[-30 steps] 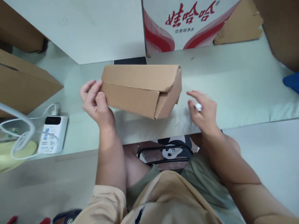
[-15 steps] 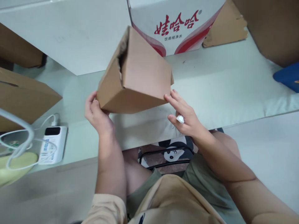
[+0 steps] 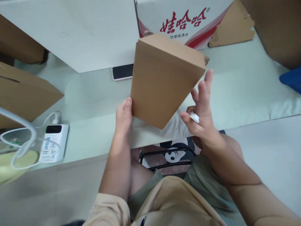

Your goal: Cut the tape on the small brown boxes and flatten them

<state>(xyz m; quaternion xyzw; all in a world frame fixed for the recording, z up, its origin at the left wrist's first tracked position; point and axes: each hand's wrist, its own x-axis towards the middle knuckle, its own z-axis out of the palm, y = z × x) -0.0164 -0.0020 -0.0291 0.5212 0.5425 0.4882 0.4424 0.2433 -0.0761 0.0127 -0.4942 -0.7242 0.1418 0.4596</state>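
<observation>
A brown cardboard box [image 3: 166, 84] is tilted up off the pale green surface, a broad flat side facing me. My left hand [image 3: 124, 116] grips its lower left edge, the thumb on the near side and the other fingers hidden behind. My right hand [image 3: 199, 108] is by the box's right side, its upper fingers raised and spread; whether a finger touches the cardboard, I cannot tell. Tucked in the lower fingers of that hand is a small white object [image 3: 194, 117], too small to name. Behind the box a phone-like dark-screened device [image 3: 122, 72] is partly covered.
A white carton with red lettering [image 3: 183, 22] and a large white box [image 3: 70, 34] stand at the back. On the left are another cardboard box [image 3: 28, 94], a white power bank [image 3: 54, 144] with a cable and a yellow-green object [image 3: 18, 166]. Something blue [image 3: 291, 80] lies far right.
The box has swung up and to the right, turning its broad side toward me. Both hands have shifted right, and the right fingers have lifted. The dark-screened device has come into sight.
</observation>
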